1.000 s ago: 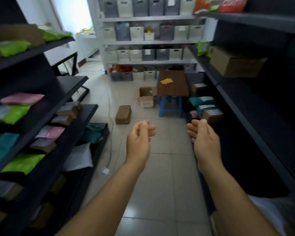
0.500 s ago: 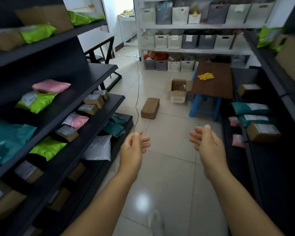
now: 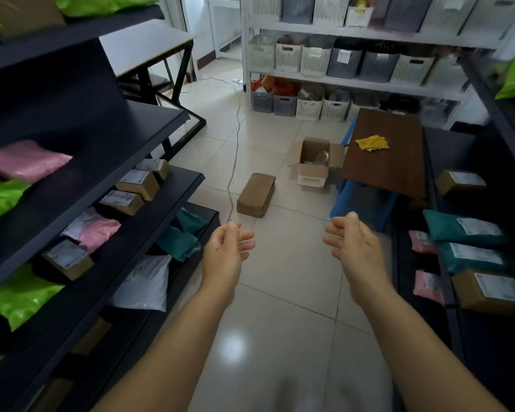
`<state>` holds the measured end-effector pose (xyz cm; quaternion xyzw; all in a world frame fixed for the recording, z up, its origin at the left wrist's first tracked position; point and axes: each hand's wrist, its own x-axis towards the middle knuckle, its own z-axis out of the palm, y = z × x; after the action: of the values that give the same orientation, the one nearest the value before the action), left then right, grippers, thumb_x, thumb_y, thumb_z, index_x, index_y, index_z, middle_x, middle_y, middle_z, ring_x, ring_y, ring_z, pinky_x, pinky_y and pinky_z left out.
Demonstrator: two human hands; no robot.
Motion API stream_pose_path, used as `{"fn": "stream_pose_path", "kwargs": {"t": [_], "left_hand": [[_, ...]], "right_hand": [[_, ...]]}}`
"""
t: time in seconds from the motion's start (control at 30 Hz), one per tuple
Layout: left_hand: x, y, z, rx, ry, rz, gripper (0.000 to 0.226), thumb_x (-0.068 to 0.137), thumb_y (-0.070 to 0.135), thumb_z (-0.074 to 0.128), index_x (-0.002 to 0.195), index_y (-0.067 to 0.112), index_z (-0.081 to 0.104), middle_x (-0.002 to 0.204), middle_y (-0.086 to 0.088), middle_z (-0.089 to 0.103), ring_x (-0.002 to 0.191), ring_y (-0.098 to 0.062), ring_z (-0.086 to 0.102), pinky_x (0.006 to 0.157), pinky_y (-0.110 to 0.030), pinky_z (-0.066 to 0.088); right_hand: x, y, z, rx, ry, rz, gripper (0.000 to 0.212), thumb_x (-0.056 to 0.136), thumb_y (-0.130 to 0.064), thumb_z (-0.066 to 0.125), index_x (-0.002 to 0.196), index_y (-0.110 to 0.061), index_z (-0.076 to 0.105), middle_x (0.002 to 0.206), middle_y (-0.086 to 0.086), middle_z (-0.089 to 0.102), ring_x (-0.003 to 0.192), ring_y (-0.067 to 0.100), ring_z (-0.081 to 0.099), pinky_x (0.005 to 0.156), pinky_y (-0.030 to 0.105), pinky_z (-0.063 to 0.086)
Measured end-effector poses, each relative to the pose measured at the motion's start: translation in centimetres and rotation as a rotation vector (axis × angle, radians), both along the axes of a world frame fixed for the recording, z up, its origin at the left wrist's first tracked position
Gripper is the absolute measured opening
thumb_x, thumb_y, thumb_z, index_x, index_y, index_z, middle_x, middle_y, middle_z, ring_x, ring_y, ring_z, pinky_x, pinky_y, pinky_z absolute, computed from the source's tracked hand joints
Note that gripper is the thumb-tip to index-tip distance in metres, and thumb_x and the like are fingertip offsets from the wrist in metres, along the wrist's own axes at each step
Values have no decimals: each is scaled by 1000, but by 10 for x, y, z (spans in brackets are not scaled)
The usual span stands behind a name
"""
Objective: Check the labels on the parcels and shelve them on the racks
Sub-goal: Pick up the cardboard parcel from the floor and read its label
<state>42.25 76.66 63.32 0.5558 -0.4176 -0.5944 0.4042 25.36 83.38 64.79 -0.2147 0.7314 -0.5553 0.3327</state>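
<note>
Along the left edge of the frame a dark rack [image 3: 149, 185] steps down in tiers, already carrying pink, green and teal mailer bags and small labelled cartons. In the lower middle, two bare forearms reach forward over a pale tiled floor [image 3: 280, 292]. The left hand [image 3: 225, 254] is empty, its fingers loosely curled and half open. Just above it, in the centre of the frame, a brown parcel [image 3: 256, 194] lies flat on the floor, apart from both hands; no label shows on its upper face. Further up and right sits an open cardboard box [image 3: 312, 163], beside a brown worktop [image 3: 384, 168] on a blue stool, with a yellow cloth on it. The right hand [image 3: 356, 248], right of centre, is likewise empty, fingers gently bent and spread. A second dark rack [image 3: 428, 233] fills the right edge, holding teal bags, pink bags and cartons with white labels.

The step in hand appears to be fetching the next parcel. The next move likely calls for stepping forward, bending down, gripping the brown parcel with both hands and turning it to find its label.
</note>
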Motion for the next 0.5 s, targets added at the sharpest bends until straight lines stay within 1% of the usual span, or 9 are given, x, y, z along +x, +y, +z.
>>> {"fn": "stream_pose_path", "kwargs": {"t": [0.1,0.17,0.27,0.33,0.4,0.5], "left_hand": [[-37,-47,-7,24,-33,-23,19,104,25,47,93,25,62,102,-2,73,94,-19,69,91,-34,54],[-65,-81,-11,28,-58,-44,20,104,26,47,91,25,61,100,1,72,100,-20,68,96,-36,53],[-108,-131,-18,47,-106,-48,17,103,29,48,92,27,60,100,6,70,109,-18,65,103,-40,50],[-135,-164,-23,68,-132,-44,15,102,31,49,93,28,60,100,7,70,110,-17,64,107,-43,49],[-154,-193,-27,104,-151,-36,14,102,31,49,94,28,60,101,7,71,110,-16,64,107,-43,48],[-174,-241,-35,142,-159,-5,13,102,30,50,95,27,60,99,6,71,105,-14,65,104,-39,50]], "right_hand": [[-33,-51,-11,25,-11,6,41,101,-42,29,115,-19,60,106,-4,66,101,14,62,99,43,46],[-58,-88,-20,36,-30,16,42,102,-42,29,116,-18,60,106,-3,65,101,15,62,99,44,46],[-103,-147,-31,42,-61,23,42,102,-42,29,114,-16,60,105,-1,65,101,16,63,100,45,46],[-134,-187,-36,58,-88,23,42,102,-42,29,115,-15,60,105,0,65,101,17,63,100,45,45],[-156,-223,-39,68,-103,28,41,102,-41,30,113,-15,59,105,1,65,101,18,63,100,44,46],[-180,-278,-46,91,-103,54,39,101,-41,31,109,-16,60,103,2,66,97,18,63,98,43,47]]}}
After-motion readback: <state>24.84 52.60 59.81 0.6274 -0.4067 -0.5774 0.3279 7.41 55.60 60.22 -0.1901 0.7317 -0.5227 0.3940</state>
